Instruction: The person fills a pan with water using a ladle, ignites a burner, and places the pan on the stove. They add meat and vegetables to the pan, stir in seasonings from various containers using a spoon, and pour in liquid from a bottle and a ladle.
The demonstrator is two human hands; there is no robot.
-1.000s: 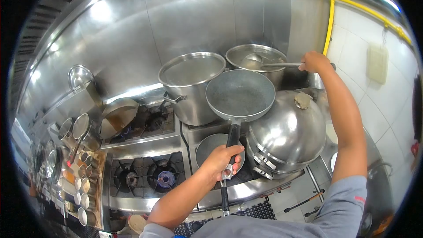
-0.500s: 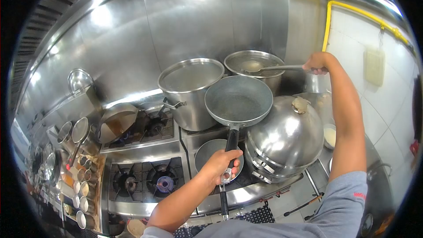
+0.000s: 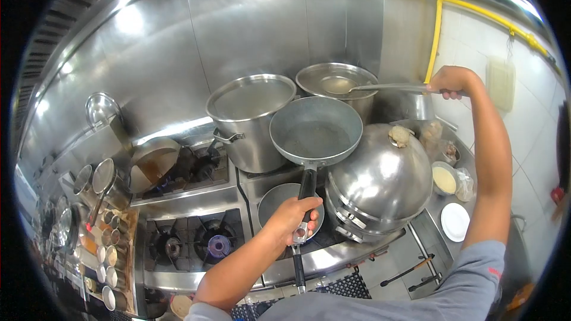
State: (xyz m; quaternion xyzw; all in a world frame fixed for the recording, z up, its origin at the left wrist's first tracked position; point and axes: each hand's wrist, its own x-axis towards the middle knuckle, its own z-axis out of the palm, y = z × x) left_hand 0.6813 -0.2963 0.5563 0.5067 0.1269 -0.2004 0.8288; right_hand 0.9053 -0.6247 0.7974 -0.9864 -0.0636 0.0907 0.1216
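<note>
Burner [image 3: 219,246] lit, near left. Middle: left hand [image 3: 292,220] curled round handle of pan [image 3: 315,134] — can't see any liquid in there. Ladle [image 3: 338,85] at far pot [image 3: 360,104] looks full, scooping's prob done — right hand [image 3: 457,81] clenched on its handle.

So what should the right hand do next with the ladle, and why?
Probably raise the ladle gently, bowl level: it looks full of liquid inside the right stockpot, and the left hand holds the frying pan just in front.
</note>
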